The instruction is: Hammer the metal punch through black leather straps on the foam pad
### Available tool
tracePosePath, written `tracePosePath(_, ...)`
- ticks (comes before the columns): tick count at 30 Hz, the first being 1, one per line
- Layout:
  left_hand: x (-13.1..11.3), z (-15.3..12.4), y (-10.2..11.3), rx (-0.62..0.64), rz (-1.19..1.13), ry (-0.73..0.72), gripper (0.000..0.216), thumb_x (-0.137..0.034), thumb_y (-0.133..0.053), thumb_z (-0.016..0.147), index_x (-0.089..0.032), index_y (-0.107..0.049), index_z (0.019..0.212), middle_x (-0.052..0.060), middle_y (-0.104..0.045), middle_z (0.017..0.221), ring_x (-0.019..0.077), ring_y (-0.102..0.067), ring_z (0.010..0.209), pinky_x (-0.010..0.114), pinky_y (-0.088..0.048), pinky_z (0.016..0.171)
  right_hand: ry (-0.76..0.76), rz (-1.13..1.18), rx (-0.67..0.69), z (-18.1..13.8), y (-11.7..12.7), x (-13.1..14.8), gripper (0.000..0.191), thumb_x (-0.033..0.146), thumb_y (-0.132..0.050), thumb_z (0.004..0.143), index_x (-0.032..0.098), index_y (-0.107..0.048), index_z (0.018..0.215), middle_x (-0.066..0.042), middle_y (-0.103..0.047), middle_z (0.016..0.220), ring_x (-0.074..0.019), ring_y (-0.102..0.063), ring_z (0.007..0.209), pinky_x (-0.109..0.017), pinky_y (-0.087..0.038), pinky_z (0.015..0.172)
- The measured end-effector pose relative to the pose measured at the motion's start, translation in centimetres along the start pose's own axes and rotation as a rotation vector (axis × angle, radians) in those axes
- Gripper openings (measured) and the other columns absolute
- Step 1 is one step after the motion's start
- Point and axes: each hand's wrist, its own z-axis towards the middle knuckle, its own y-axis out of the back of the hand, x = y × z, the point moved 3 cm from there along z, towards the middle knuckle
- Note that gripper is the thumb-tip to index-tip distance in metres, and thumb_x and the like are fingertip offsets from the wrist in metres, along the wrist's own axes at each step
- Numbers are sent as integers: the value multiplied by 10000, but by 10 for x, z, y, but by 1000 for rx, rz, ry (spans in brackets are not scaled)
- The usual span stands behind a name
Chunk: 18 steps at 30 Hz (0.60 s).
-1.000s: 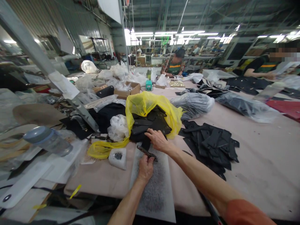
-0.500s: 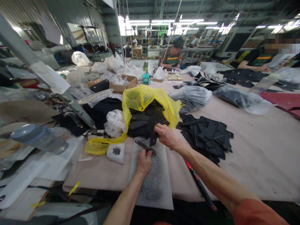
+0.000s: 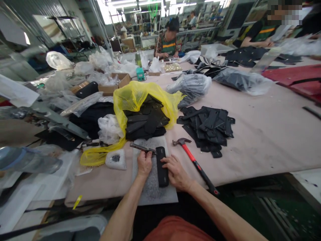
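Observation:
My left hand [image 3: 144, 163] pinches a thin dark metal strip [image 3: 141, 147] at the top of a white foam pad [image 3: 150, 187]. My right hand [image 3: 177, 172] presses a long black leather strap piece [image 3: 162, 166] flat on the same pad, fingers along its right edge. Just behind the pad a yellow plastic bag [image 3: 135, 97] lies open with a pile of black leather pieces [image 3: 145, 122] inside. A hammer with a red and black handle [image 3: 198, 165] lies on the table right of my right hand.
A heap of black strap pieces [image 3: 208, 129] lies right of the bag. A small white foam block [image 3: 115, 159] sits left of the pad. Clear bags, a cardboard box [image 3: 115, 83] and a water bottle [image 3: 27, 160] crowd the left. Other people work at the far side.
My right hand drew a black strap piece out of the yellow bag and laid it on the foam pad. The view tilted down, and the hammer came into sight.

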Motion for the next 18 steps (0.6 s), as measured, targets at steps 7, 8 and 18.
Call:
tracePosePath(7, -6, -3, -2, 26, 92, -46, 231, -334, -533, 878, -163, -677, 934, 75, -716, 884, 218, -669, 856, 342, -517, 804, -46, 15, 141, -8, 12, -7, 449, 144, -444, 757, 258, -599, 1163, -22, -572, 1308, -253, -310, 1365, -581, -58, 1140)
tracePosePath(8, -7, -4, -3, 37, 97, -49, 225, -327, -533, 877, -164, -678, 934, 74, -718, 886, 219, -671, 855, 342, -519, 800, -66, 0, 121, -9, 11, -8, 412, 188, -456, 796, 271, -604, 1172, -18, -561, 1329, -264, -278, 1384, -588, -54, 1136)
tracePosePath(18, -19, -17, -9, 136, 109, -131, 207, -241, -516, 857, -181, -688, 955, 70, -739, 941, 215, -689, 906, 339, -540, 836, -440, -329, 10, 9, -8, -13, 678, 382, -559, 834, 118, -392, 1436, -169, -320, 1531, -334, -196, 1430, -595, -114, 1131)
